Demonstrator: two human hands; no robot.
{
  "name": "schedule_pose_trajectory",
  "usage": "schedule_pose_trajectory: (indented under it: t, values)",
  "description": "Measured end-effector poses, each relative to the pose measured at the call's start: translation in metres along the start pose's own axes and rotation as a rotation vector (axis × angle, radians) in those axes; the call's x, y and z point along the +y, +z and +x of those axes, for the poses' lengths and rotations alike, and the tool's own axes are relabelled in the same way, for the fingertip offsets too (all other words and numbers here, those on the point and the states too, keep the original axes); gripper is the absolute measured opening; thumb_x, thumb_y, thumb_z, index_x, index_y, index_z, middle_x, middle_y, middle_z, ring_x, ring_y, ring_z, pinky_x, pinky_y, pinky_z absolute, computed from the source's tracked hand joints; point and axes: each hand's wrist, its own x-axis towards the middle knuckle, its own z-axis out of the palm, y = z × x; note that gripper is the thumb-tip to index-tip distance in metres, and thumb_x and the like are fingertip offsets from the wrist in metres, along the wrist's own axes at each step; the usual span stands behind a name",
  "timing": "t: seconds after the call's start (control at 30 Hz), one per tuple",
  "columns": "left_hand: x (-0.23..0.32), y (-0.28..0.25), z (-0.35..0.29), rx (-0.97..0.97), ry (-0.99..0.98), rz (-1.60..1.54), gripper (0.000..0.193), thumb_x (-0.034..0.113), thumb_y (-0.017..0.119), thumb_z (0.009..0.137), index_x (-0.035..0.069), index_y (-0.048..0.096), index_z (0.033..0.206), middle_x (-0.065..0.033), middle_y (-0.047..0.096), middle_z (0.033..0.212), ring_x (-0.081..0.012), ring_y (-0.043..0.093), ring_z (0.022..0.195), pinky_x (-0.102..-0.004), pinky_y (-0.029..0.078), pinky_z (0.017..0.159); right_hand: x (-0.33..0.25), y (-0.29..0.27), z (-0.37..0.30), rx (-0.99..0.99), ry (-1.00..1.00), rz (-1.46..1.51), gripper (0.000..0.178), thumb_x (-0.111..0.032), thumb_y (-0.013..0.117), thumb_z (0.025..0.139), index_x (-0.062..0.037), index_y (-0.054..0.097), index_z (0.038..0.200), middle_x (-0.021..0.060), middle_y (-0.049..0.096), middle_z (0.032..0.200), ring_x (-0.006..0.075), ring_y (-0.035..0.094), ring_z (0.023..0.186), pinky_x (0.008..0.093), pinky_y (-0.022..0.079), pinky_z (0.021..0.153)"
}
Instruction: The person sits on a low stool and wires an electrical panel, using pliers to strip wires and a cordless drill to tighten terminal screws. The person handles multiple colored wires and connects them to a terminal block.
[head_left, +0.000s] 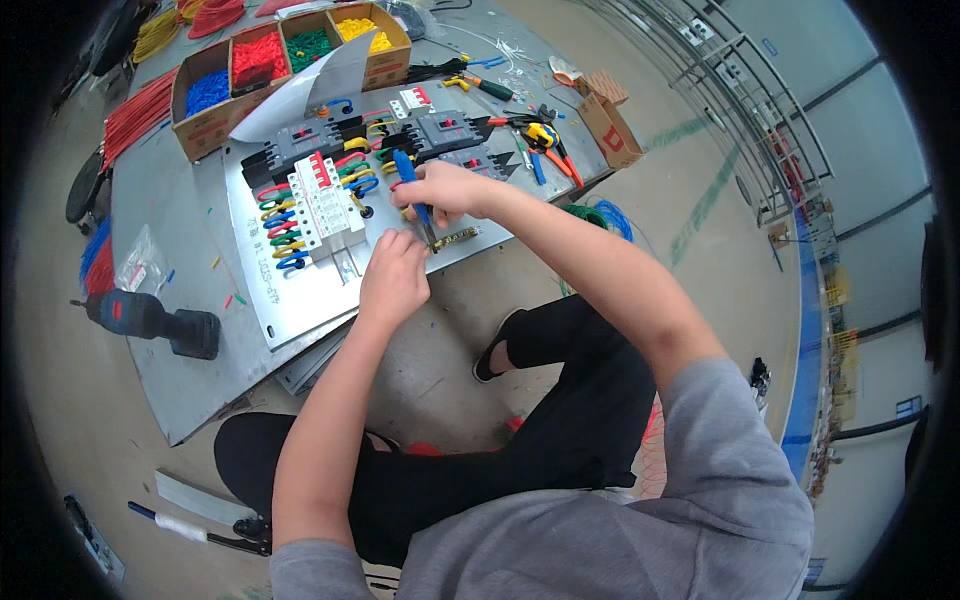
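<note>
My right hand (445, 192) is closed around a blue-handled tool (404, 168) that looks like a screwdriver, held steeply. Its lower end points down at a brass terminal bar (457, 238) at the near edge of the metal mounting plate (290, 318). Beside the tool's tip, my left hand (393, 275) has its fingertips pressed together; what they hold, if anything, is hidden. Left of the hands, a row of white breakers with red levers (325, 200) is wired with coloured loops. Dark moulded-case breakers (302, 143) sit behind it, with more (440, 132) to the right.
Cardboard bins (205, 135) of coloured caps line the table's back. A cordless drill (150, 322) lies at the left, near a plastic bag (143, 262). Pliers (565, 163) and a yellow tool (541, 135) lie at the right. Red wires (140, 112) hang over the left edge.
</note>
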Motion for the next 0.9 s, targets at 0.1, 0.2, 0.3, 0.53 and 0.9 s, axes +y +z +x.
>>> schedule_pose_trajectory:
  t: [0.1, 0.2, 0.3, 0.53, 0.9]
  values:
    - [0.0, 0.0, -0.003, -0.002, 0.021, 0.012, 0.009, 0.0, 0.07, 0.091, -0.004, 0.072, 0.1, -0.0164, 0.065, 0.105, -0.0369, 0.059, 0.101, -0.0472, 0.051, 0.094, -0.011, 0.013, 0.006, 0.003, 0.18, 0.054, 0.054, -0.045, 0.08, 0.088, -0.0005, 0.069, 0.116, 0.0035, 0.07, 0.09, 0.011, 0.061, 0.055, 0.0289, 0.043, 0.047]
    - [-0.002, -0.001, -0.006, 0.004, 0.027, 0.042, 0.01, 0.0, 0.07, 0.091, -0.003, 0.072, 0.099, -0.0162, 0.064, 0.104, -0.0366, 0.059, 0.101, -0.0468, 0.052, 0.093, -0.014, 0.022, -0.001, 0.056, 0.177, 0.127, 0.057, -0.041, 0.08, 0.089, -0.0002, 0.066, 0.126, 0.0032, 0.069, 0.092, 0.0113, 0.059, 0.054, 0.0295, 0.043, 0.047]
    - [-0.005, -0.003, -0.006, 0.004, 0.018, 0.071, 0.008, 0.002, 0.07, 0.09, -0.001, 0.073, 0.097, -0.014, 0.064, 0.102, -0.0344, 0.06, 0.103, -0.0447, 0.053, 0.095, 0.0, 0.03, -0.024, 0.134, -0.042, 0.178, 0.066, -0.03, 0.081, 0.09, -0.0001, 0.055, 0.143, 0.0047, 0.069, 0.096, 0.0131, 0.059, 0.055, 0.0305, 0.044, 0.047]
    - [0.002, 0.002, -0.001, -0.017, -0.003, 0.027, 0.01, 0.003, 0.069, 0.088, 0.001, 0.075, 0.096, -0.013, 0.064, 0.1, -0.0328, 0.061, 0.104, -0.0431, 0.055, 0.095, 0.122, 0.068, -0.102, 0.308, -1.02, -0.881, 0.062, -0.016, 0.087, 0.076, -0.0121, 0.058, 0.13, 0.0129, 0.068, 0.127, 0.038, 0.07, 0.102, 0.0454, 0.06, 0.086]
    - [-0.002, -0.001, -0.005, -0.02, 0.014, 0.097, 0.007, 0.004, 0.068, 0.093, 0.0, 0.074, 0.095, -0.013, 0.064, 0.101, -0.0323, 0.061, 0.104, -0.0433, 0.054, 0.096, 0.036, 0.026, -0.03, 0.2, -0.264, 0.181, 0.073, -0.011, 0.066, 0.097, -0.0009, 0.035, 0.162, 0.0119, 0.068, 0.134, 0.0164, 0.067, 0.099, 0.034, 0.056, 0.088]
